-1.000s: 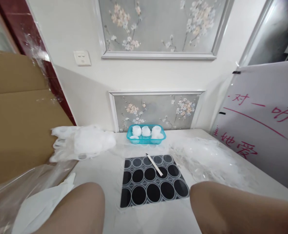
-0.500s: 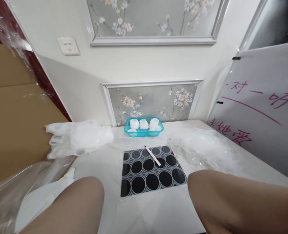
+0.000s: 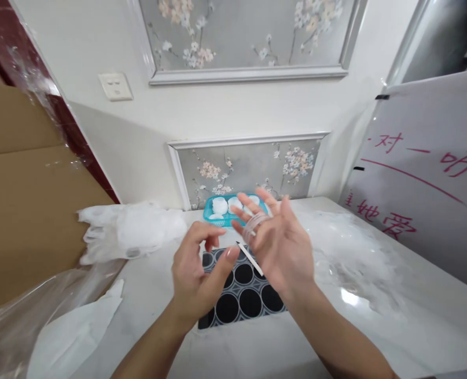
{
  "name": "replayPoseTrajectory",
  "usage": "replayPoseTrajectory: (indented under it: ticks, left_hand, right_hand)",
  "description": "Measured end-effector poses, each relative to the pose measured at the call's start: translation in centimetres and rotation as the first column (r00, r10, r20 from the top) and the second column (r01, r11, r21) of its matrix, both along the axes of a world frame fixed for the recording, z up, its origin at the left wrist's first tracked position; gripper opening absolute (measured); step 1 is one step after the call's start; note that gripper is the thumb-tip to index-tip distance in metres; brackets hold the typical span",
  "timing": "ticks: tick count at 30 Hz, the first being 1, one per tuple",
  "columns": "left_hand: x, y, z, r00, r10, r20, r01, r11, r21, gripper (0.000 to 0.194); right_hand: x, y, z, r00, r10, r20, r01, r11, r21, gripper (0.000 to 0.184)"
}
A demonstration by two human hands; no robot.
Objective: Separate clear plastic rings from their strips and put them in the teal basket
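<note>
My left hand [image 3: 197, 268] is above the left part of a black mat with a circle pattern [image 3: 250, 303]. Its fingers curl and the thumb stands apart, with nothing seen between them. Palm up, my right hand [image 3: 282, 242] is over the mat's right side. Its fingers are spread, and a clear, round, ring-like plastic piece [image 3: 254, 226] lies across them. A white pen-like stick with a dark tip [image 3: 250, 259] lies on the mat below. Behind the hands, a blue basket [image 3: 218, 223] holds several white round items [image 3: 219, 206], partly hidden by my right fingers.
White, net-like soft material [image 3: 138, 231] lies at the left of the white table [image 3: 150, 295]. Crumpled clear plastic [image 3: 347, 247] spreads on the right. A cardboard box [image 3: 31, 210] stands far left, a board with red writing [image 3: 423, 173] on the right, the wall [image 3: 138, 158] behind.
Both hands have come into view from below and now hover over the mat, the right with the clear round piece. Earlier only forearm or limb parts showed at the lower corners.
</note>
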State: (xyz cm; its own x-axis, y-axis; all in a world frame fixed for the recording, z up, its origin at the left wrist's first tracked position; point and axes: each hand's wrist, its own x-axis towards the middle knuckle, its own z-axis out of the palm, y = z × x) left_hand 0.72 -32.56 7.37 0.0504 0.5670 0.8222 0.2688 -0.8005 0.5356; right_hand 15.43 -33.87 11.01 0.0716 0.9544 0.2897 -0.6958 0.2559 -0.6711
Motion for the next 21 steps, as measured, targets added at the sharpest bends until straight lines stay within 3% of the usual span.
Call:
replayPoseTrajectory:
  ticks: [3, 7, 10, 12, 14, 17, 19, 21]
  left_hand:
    - [1.0, 1.4, 0.1, 0.993, 0.018, -0.120, -0.038, 0.985, -0.166, 0.014]
    - [1.5, 2.8, -0.3, 0.938, 0.012, -0.346, -0.137, 0.931, -0.338, 0.012]
    - [1.2, 3.3, -0.7, 0.943, -0.026, -0.331, -0.112, 0.914, -0.390, 0.010]
    - [0.8, 3.5, -0.7, 0.956, -0.128, -0.264, -0.004, 0.894, -0.447, 0.014]
    - [0.6, 3.7, -0.5, 0.952, -0.273, -0.142, 0.154, 0.822, -0.549, 0.018]
    - [0.7, 3.9, -0.3, 0.900, -0.431, 0.070, 0.350, 0.615, -0.707, 0.021]
    - [0.9, 4.0, -0.2, 0.862, -0.473, 0.183, 0.435, 0.505, -0.746, 0.022]
    - [0.8, 4.3, -0.1, 0.839, -0.467, 0.279, 0.500, 0.457, -0.736, 0.023]
  right_hand:
    - [-0.8, 3.0, -1.8, 0.964, 0.248, -0.097, -0.260, 0.956, -0.135, 0.051]
    - [-0.3, 4.5, -3.2, 0.921, 0.376, -0.104, -0.388, 0.911, -0.139, 0.061]
    - [0.1, 5.0, -3.2, 0.887, 0.459, -0.049, -0.461, 0.876, -0.142, 0.063]
    - [0.4, 5.4, -3.2, 0.868, 0.497, -0.007, -0.492, 0.856, -0.160, 0.060]
    - [0.7, 5.9, -3.5, 0.861, 0.508, 0.040, -0.493, 0.850, -0.183, 0.058]
    - [1.1, 6.9, -4.2, 0.866, 0.489, 0.102, -0.466, 0.864, -0.190, 0.062]
    - [1.6, 7.4, -4.5, 0.866, 0.471, 0.168, -0.445, 0.879, -0.168, 0.064]
    - [2.4, 7.3, -4.2, 0.840, 0.442, 0.315, -0.417, 0.897, -0.149, 0.064]
